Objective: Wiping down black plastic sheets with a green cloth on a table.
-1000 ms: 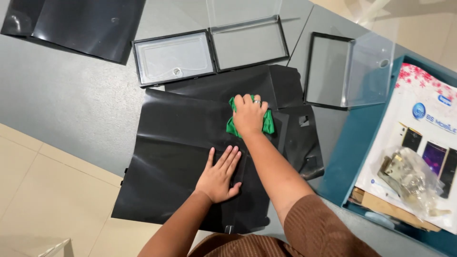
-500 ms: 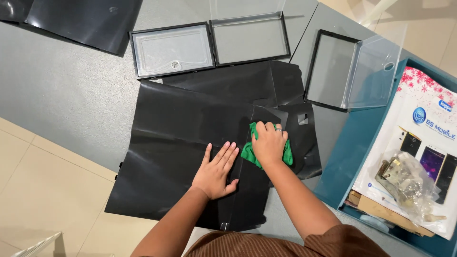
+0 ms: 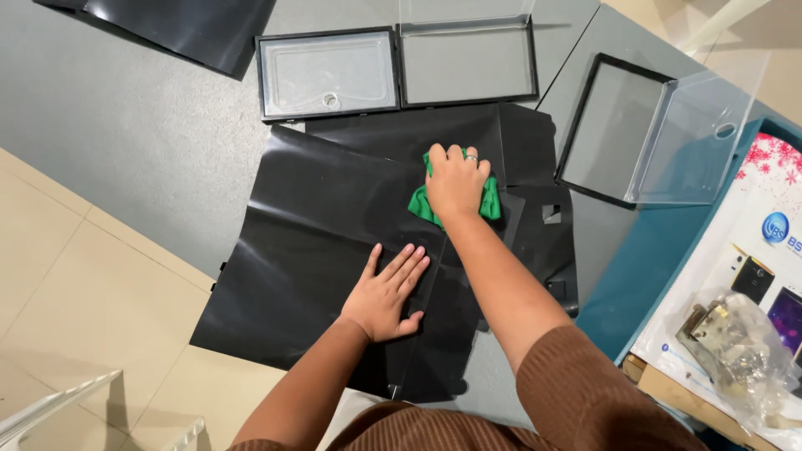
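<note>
A bright green cloth (image 3: 422,205) shows under the right hand (image 3: 455,182), vivid against the glossy black sheet (image 3: 313,225) that spreads over the plain grey table (image 3: 125,142); the left hand (image 3: 388,288) lies on the same black. Both sleeves (image 3: 585,392) are brown with a fine ribbed stripe. Along the table's far edge the clear trays (image 3: 327,73) have black frames, and at its right edge a teal bin (image 3: 635,280) holds a white sheet (image 3: 764,242) with pink flowers.
</note>
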